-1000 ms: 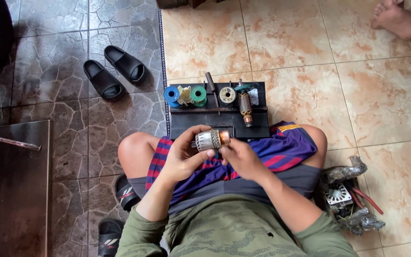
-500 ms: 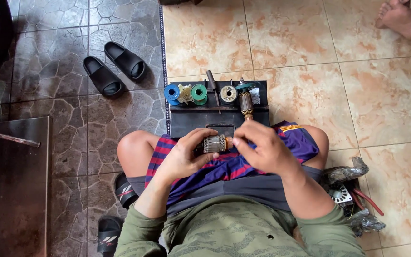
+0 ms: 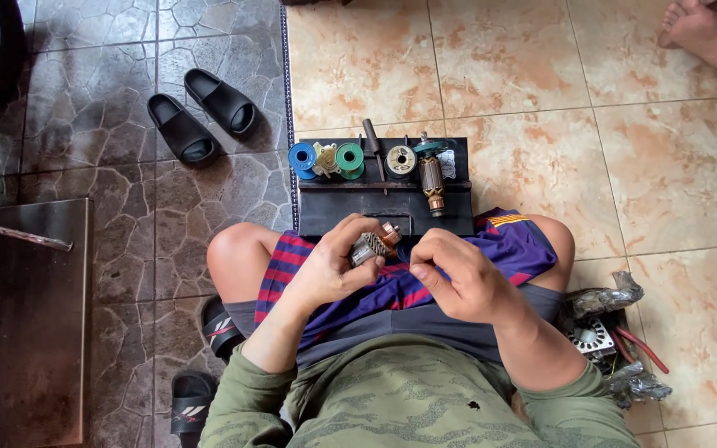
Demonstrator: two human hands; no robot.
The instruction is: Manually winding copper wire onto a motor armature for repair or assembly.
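**Motor armature being held in the left hand over the lap**

A small motor armature (image 3: 373, 244), grey with a copper-coloured end, is being held over the lap, just in front of the near edge of the black tray (image 3: 325, 217). It is being gripped by the left hand (image 3: 329, 267), whose fingers are being kept curled closely around the winding body, the copper end being left exposed to the right. The right hand (image 3: 458, 278) is being held just beside it, half closed, with fingertips drawn together near the armature's copper end; whether anything is being pinched between them cannot be told, nor whether the armature is being touched.

On the tray the following are being counted: one blue spool (image 3: 302, 157), one green spool (image 3: 349, 158), one brass-coloured part (image 3: 325, 159) between them, one round bearing-like ring (image 3: 400, 160), one dark-handled tool (image 3: 373, 143) and one second armature (image 3: 432, 181) lying lengthwise.

Two black slide sandals (image 3: 201, 114) are lying side by side on the dark stone tiles to the left. One dismantled motor housing (image 3: 599, 336) with red wires is lying by the right thigh. One bare foot (image 3: 703, 31) of another person is showing at the top right corner.
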